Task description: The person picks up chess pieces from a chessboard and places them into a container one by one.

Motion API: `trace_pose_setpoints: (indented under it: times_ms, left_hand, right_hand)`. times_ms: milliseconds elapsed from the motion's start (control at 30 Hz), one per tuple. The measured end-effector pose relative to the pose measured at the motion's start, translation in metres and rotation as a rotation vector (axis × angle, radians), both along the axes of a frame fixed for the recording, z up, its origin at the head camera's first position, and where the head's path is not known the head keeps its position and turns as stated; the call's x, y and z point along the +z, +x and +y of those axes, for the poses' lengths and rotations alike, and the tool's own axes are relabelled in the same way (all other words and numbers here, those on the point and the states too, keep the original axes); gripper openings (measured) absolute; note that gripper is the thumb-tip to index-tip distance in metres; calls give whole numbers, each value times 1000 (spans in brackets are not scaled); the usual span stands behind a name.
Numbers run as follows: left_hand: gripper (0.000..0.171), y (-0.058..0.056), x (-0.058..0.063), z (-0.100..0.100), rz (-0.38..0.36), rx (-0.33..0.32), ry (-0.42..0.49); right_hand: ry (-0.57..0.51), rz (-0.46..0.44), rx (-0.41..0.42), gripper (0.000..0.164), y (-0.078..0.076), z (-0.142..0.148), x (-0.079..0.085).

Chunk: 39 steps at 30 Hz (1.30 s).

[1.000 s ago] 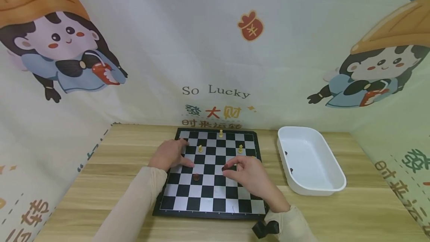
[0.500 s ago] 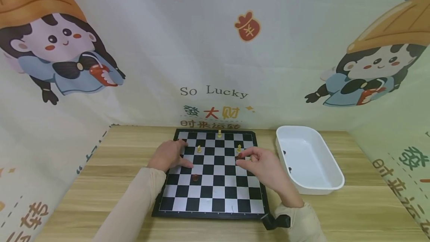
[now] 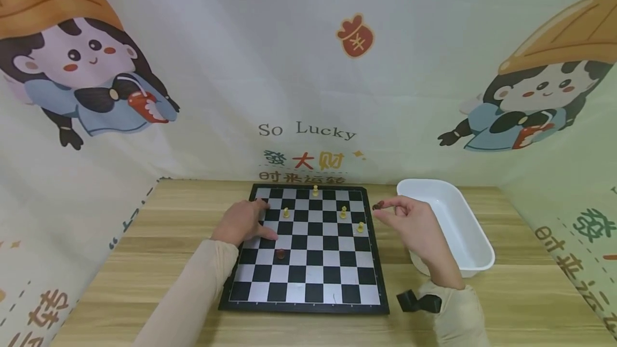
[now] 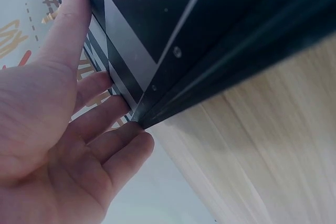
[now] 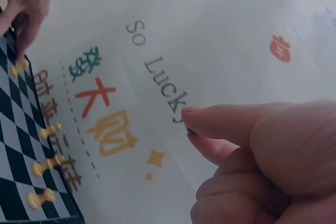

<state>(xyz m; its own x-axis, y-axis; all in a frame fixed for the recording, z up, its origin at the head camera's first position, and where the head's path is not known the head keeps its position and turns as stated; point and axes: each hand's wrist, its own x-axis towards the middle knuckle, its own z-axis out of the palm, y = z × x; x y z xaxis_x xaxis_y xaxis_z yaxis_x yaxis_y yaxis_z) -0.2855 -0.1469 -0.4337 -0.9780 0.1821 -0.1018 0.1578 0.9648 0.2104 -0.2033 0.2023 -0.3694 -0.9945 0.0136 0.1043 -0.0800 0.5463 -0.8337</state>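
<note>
My right hand [image 3: 416, 224] pinches a small dark reddish-brown chess piece [image 3: 378, 205] between thumb and forefinger, over the gap between the chessboard [image 3: 303, 308] and a white plastic tub [image 3: 488, 261]. In the right wrist view that piece is mostly hidden by the fingertips. My left hand [image 3: 240, 222] rests on the board's left edge, thumb extended over the squares and fingers loosely bent along the edge. A brown chess piece [image 3: 280, 254] stands on the board near the left thumb. Several pale yellow chess pieces [image 3: 343, 212] stand on the back half, one of them [image 3: 360, 226] near the right edge.
Two small dark marks showed on the tub's left wall, now behind the right arm. The board lies on a wood-grain table [image 3: 159, 250]. A printed cloth [image 3: 217, 68] hangs close behind and at both sides. A black strap [image 3: 419, 302] is at the right wrist.
My right hand has carried the dark piece from over the middle of the board rightward, past its right edge, toward the tub. The left hand and the standing pieces stay put.
</note>
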Motion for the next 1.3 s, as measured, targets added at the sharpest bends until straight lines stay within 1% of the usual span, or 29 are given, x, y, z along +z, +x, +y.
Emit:
trace_pose_setpoints:
  times_ms: [267,400,567,700,833,933,1100,1300]
  left_hand:
    - [94,0,2,1,2,-8,-11]
    - [94,0,2,1,-1,-8,-13]
    - [94,1,1,1,-7,4,-17]
    - [94,1,0,1,0,2,-21]
    - [95,0,1,1,2,1,-18]
    - [95,0,0,2,3,-1,-21]
    - [95,0,1,1,3,2,-30]
    - [95,0,1,1,0,-1,-22]
  right_hand:
    - [21,10,-90,33,0,23,6]
    - [25,20,-127,35,-1,33,5]
    - [39,28,-154,35,-3,43,2]
    - [57,14,-182,34,-4,52,2]
    - [55,0,-198,38,-4,62,1]
    - [39,-5,-214,42,-5,70,1]
    - [16,-10,-256,42,-6,81,-1]
    - [8,-54,-289,43,-3,89,-1]
